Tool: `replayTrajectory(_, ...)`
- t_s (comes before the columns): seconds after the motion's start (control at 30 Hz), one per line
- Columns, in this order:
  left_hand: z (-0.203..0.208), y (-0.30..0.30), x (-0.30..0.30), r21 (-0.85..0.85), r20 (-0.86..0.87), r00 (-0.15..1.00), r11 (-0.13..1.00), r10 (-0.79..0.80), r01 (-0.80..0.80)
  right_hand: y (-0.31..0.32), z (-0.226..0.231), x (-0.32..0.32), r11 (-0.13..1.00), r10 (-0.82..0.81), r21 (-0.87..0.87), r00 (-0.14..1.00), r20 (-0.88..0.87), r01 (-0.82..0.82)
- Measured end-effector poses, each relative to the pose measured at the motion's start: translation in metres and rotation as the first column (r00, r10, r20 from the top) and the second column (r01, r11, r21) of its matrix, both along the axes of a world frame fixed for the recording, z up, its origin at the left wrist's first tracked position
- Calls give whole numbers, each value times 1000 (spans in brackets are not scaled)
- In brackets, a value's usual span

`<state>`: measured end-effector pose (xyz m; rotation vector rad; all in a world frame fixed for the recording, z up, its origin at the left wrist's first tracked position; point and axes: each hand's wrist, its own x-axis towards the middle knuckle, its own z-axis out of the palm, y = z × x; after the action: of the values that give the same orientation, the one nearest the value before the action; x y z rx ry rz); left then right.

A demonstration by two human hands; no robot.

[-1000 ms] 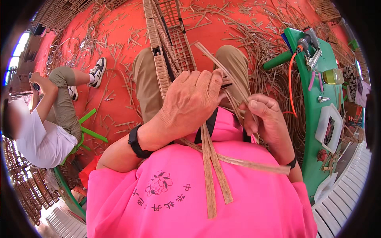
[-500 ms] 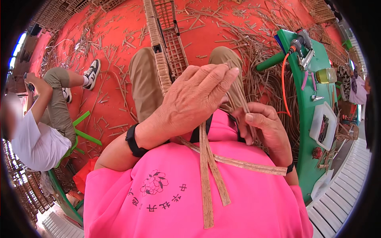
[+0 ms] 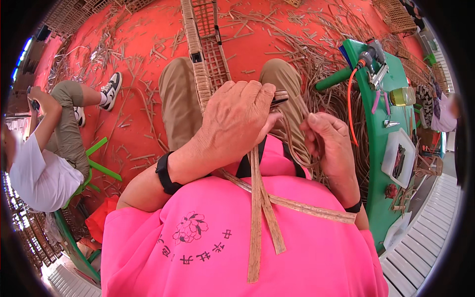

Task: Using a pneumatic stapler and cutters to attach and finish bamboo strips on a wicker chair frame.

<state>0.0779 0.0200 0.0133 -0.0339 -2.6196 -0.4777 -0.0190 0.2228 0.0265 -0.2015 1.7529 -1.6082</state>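
Note:
My left hand (image 3: 238, 116) is closed over a long woven rattan frame (image 3: 200, 59) that rests on my lap, and it grips flat cane strips (image 3: 257, 208) that hang down over my pink shirt. A dark thin tool tip (image 3: 279, 101) sticks out from under its fingers. My right hand (image 3: 326, 143) sits just to the right, pinching a thin cane strand (image 3: 292, 148) that curves down from the left hand. Another flat strip (image 3: 307, 210) runs across my belly toward the right wrist.
Cane scraps litter the red floor (image 3: 138, 84). A green workbench (image 3: 381, 143) on the right carries an orange hose, a nail gun, a jar and a white tray. Another person (image 3: 44, 163) sits at the left on a green chair. Woven panels lie at the far edges.
The loose strands that stood up between my hands have been pulled down into a loop by my right hand. My left hand has shifted slightly forward over the frame.

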Motion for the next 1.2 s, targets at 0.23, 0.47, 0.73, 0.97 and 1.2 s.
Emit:
replayTrajectory(0.23, -4, 0, -1, -6, -40, 999, 1000, 15, -15, -12, 8, 2, 999, 51, 12, 996, 77, -53)
replayTrajectory(0.47, -4, 0, 1, -3, -35, 999, 1000, 15, -15, -16, 6, -2, 1000, 7, 28, 974, 225, -14)
replayTrajectory(0.73, -4, -1, 0, -1, -78, 997, 1000, 12, -12, -24, 6, 11, 996, -67, 59, 990, 126, 60)
replayTrajectory(0.97, -3, 0, 1, 58, -50, 999, 998, 5, -2, -46, -9, 21, 983, -138, -113, 987, 75, 146)
replayTrajectory(1.2, -5, -3, 2, 109, -32, 999, 994, 30, -27, -31, 4, 0, 984, 112, 147, 988, -108, -96)
